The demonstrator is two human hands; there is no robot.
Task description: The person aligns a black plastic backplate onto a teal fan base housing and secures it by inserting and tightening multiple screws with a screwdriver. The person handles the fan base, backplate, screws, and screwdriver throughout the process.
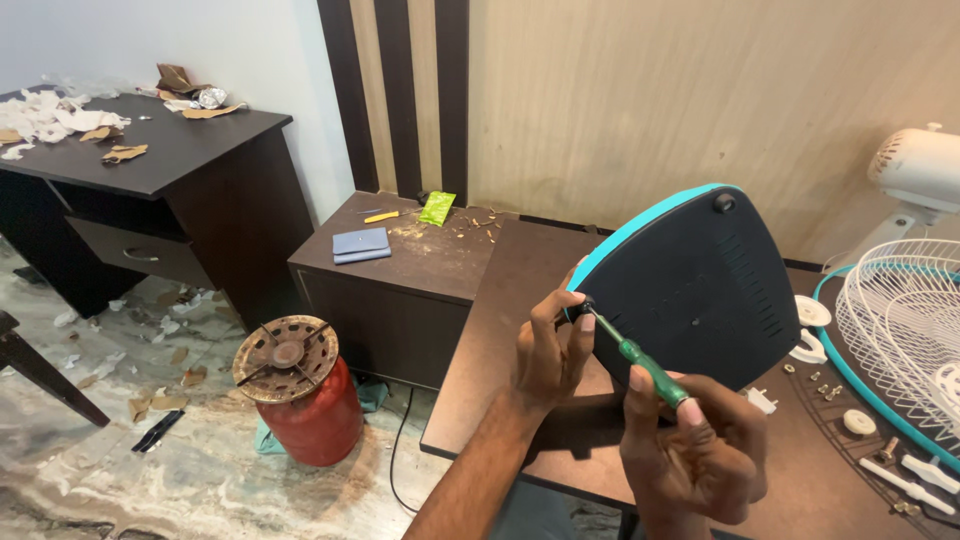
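A dark fan base (690, 285) with a teal rim stands tilted on its edge on the brown table (520, 290), its black underside facing me. My left hand (550, 350) grips the base's lower left corner. My right hand (690, 450) holds a green-handled screwdriver (640, 362), and its tip touches that same corner beside my left fingers.
A white fan grille with a teal ring (900, 330) lies at the right, with loose screws and white plastic parts (850, 400) next to it. A white fan motor (920, 170) stands behind. A red gas cylinder (300, 395) sits on the floor; a paper-strewn desk (150, 160) is at the left.
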